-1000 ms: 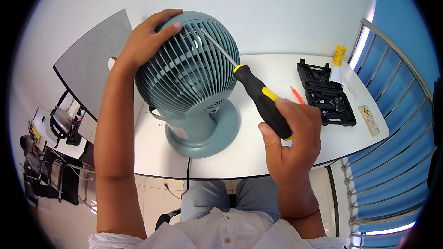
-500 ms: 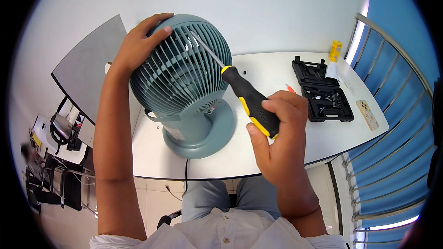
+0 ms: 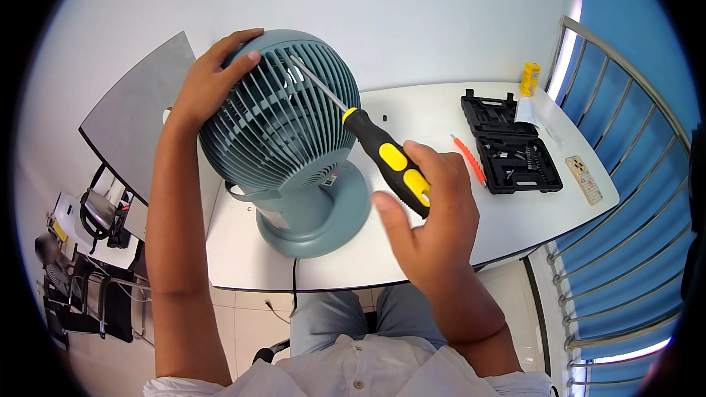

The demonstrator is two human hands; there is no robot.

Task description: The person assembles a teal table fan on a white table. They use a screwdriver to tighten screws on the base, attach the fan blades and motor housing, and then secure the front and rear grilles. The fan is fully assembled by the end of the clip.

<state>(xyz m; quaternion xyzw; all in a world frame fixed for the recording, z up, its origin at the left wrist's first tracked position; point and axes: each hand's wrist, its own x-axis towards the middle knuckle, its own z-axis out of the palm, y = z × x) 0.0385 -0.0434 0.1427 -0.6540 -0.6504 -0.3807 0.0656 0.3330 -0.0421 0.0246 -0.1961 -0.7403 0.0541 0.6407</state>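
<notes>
A grey-green desk fan [image 3: 283, 143] stands on the white table, its slatted grille turned towards me. My left hand [image 3: 209, 81] is wrapped over the upper left of the fan's head, with the thumb on the slats. In my right hand [image 3: 441, 224] is a black-and-yellow screwdriver [image 3: 379, 145], its handle held in the fingers while the thumb stands away from it. The metal shaft slants up to the left, its end at the upper grille among the slats. What the tip meets there is too small to make out.
An open black tool case [image 3: 518, 165] lies at the right, beside a red slim tool [image 3: 468, 158]. Farther right are a remote control [image 3: 583, 180] and a yellow box [image 3: 529, 79]. A small black piece [image 3: 384, 117] lies behind the screwdriver. Metal railing [image 3: 625, 103] borders the right.
The screwdriver's handle has turned, bringing its yellow panels up into view. My right thumb has come away from the handle. My left hand keeps its place on the fan; the view has shifted slightly.
</notes>
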